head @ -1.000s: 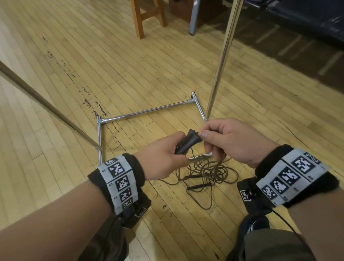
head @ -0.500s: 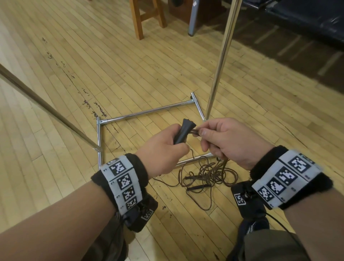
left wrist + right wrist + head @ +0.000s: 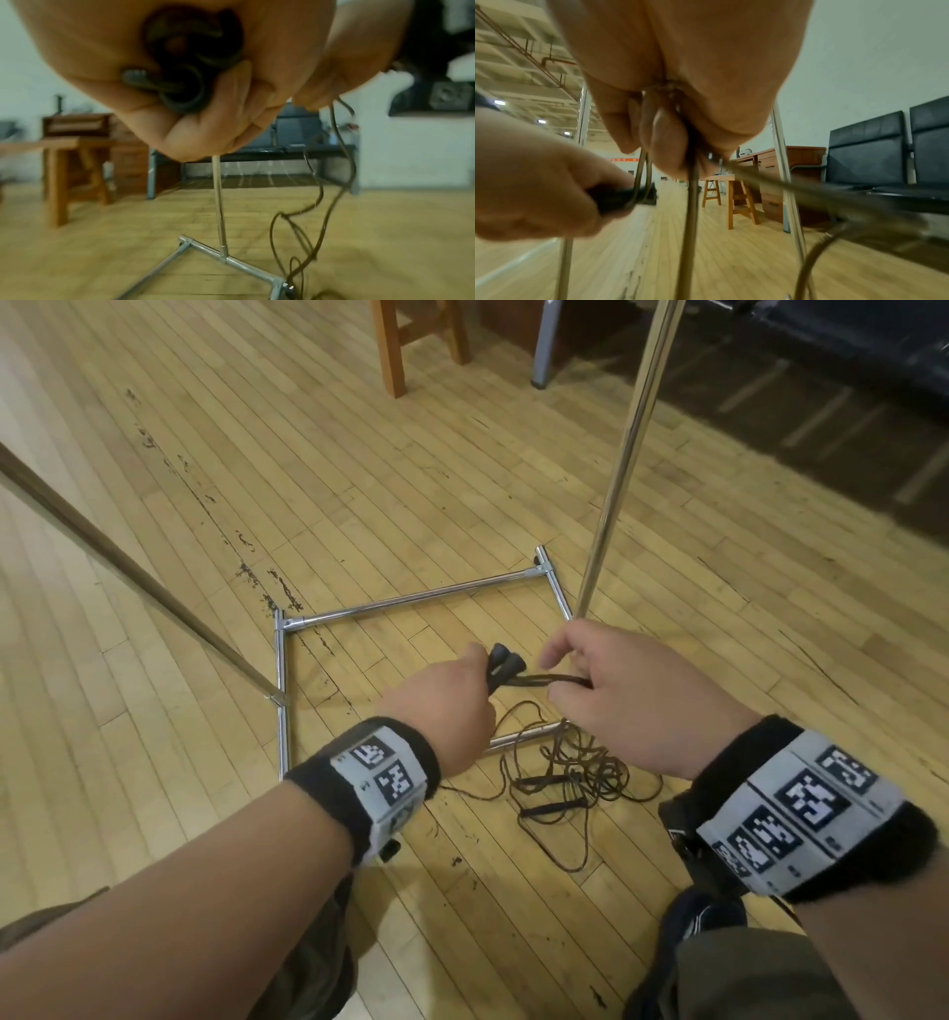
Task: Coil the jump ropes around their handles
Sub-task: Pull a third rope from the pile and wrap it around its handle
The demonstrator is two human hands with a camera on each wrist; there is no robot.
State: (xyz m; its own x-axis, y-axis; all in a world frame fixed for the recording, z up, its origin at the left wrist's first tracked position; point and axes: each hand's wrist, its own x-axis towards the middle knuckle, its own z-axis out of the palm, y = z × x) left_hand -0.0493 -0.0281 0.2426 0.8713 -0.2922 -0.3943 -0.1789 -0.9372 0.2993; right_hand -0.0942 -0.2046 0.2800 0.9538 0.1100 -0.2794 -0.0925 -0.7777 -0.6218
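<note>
Rope [image 3: 557,679]: my right fingers [image 3: 570,698] pinch it.
Handles [image 3: 503,666]: my left fingers [image 3: 475,654] clasp both.
Risk: floor tangle [image 3: 580,773] may snag.

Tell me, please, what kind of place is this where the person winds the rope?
Probably a sports hall or gym: a wide strip-wood floor, a high ceiling with exposed beams and lamps, and jump ropes lying on the floor. A row of black seats stands along the wall.

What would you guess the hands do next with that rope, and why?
Probably the right hand carries its pinched rope around the black handles gripped by the left hand, laying on one more turn. Most of the rope lies loose on the floor.
</note>
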